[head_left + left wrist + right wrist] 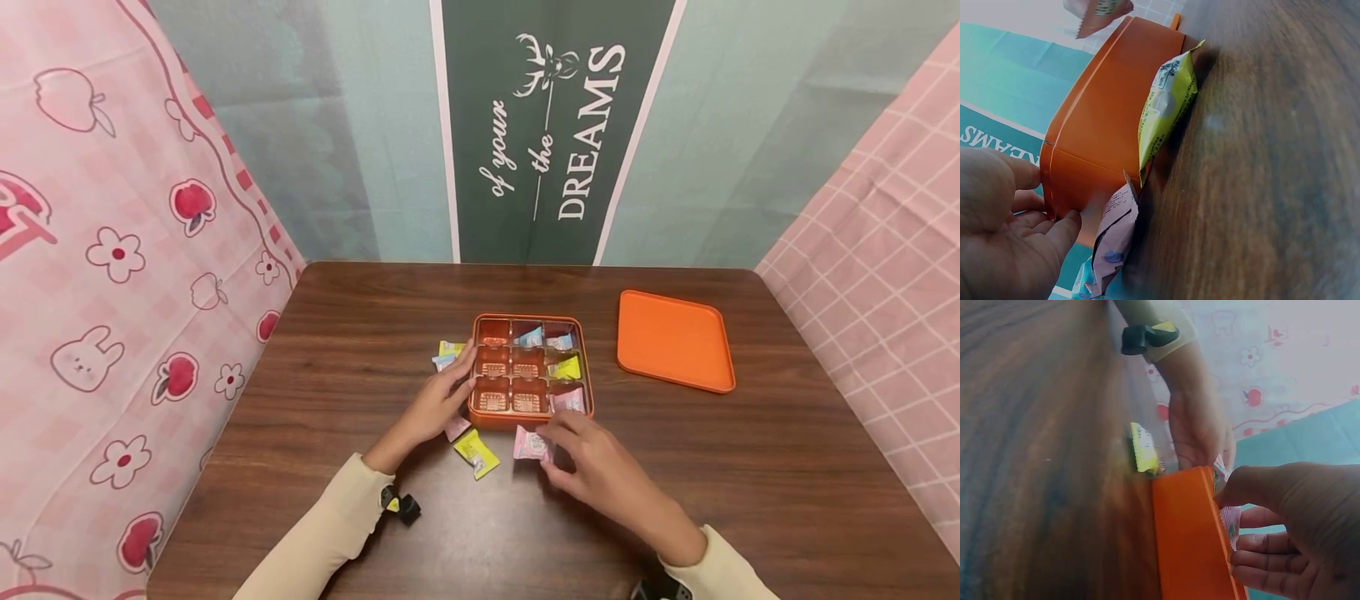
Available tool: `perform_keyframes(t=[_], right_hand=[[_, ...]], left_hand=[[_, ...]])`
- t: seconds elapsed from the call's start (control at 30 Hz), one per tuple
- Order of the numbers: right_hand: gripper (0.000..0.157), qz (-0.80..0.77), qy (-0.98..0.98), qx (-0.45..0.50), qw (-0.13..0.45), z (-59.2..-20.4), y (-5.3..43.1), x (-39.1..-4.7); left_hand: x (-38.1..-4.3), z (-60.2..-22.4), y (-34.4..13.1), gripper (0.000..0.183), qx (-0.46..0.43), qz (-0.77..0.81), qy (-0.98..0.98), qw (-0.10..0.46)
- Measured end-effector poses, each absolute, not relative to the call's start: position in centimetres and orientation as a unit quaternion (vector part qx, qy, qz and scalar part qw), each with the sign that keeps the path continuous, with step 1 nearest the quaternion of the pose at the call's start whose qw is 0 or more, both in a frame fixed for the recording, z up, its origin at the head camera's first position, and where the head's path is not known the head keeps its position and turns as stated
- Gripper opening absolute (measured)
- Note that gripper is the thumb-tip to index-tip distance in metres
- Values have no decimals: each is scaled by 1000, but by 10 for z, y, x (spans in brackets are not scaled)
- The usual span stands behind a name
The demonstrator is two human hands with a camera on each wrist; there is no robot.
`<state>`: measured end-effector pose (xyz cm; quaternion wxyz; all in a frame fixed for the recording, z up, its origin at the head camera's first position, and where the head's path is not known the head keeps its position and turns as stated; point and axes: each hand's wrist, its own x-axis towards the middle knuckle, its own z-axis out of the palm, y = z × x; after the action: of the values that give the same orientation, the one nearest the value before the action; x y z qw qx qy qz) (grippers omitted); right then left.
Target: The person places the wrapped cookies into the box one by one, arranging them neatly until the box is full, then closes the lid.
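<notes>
An orange box with a divided plastic insert sits mid-table. My left hand touches its left side, fingertips and thumb along the wall and rim. Between thumb and fingers, my right hand pinches a pink wrapped candy just off the box's near right corner. Inside, blue candies occupy the far middle and far right compartments. A yellow candy lies in the middle right one, and another pink candy in the near right one. The other compartments show bare plastic.
Loose on the table are a yellow candy at the box's near left, a pink one partly under my left hand, and a blue one and a yellow one farther back. An orange square lid lies right.
</notes>
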<state>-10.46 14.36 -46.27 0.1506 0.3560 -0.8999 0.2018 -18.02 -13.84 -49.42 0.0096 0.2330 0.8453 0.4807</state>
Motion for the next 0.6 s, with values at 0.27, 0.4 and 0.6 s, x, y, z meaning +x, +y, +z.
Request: perform_keyframes(t=[0.27,0.4,0.6], right_hand=[[41,210,-895,353,175,-452,147,-115],[42,212,-898,345,170,-446,149,-119],[44,212,-898,345,170,-440,151,-127]], left_hand=[[-178,-492,-138,53,232,481,846,6],[-178,-490,-138,53,232,478,847,9],[-178,-490,-137,53,232,474,849,6]])
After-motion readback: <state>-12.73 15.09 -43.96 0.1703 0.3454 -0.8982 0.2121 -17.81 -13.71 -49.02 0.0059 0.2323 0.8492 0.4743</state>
